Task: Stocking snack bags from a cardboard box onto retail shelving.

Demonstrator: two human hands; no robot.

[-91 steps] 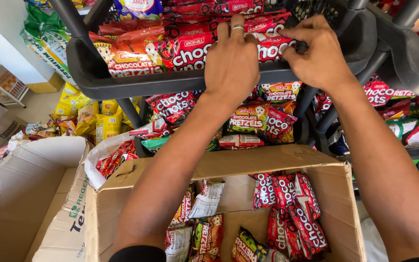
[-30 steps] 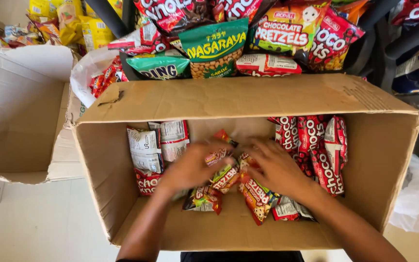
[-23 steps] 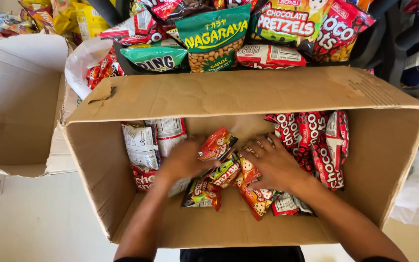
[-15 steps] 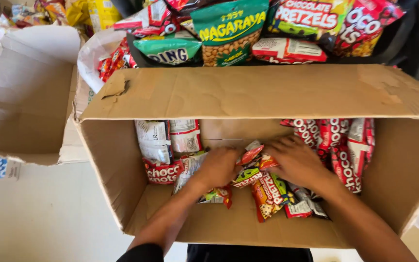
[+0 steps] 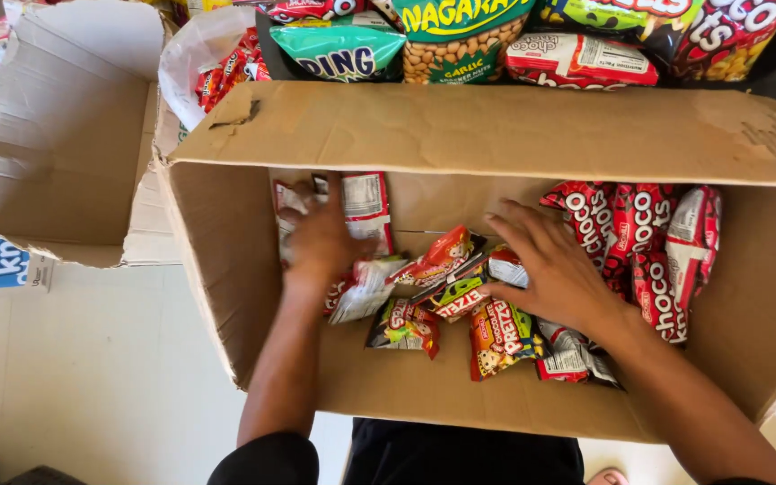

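Inside the open cardboard box (image 5: 253, 296), on its floor: a loose heap of small snack packets (image 5: 446, 287), red, orange and green, near the middle. Rested over the heap's right part, the right hand (image 5: 545, 269), palm down, fingers spread and loose, touching the packets but not closed around any. Pressed flat against the white-backed packets (image 5: 365, 207) at the far left of the box, the left hand (image 5: 321, 238), fingers extended, nothing clenched. Stacked upright against the right side, a row of red chocolate snack packs (image 5: 644, 238). Beyond the far flap, larger bags, among them a green peanut bag (image 5: 460, 40). Left of the box, a second, empty carton (image 5: 69, 135) on the pale floor (image 5: 74, 377).
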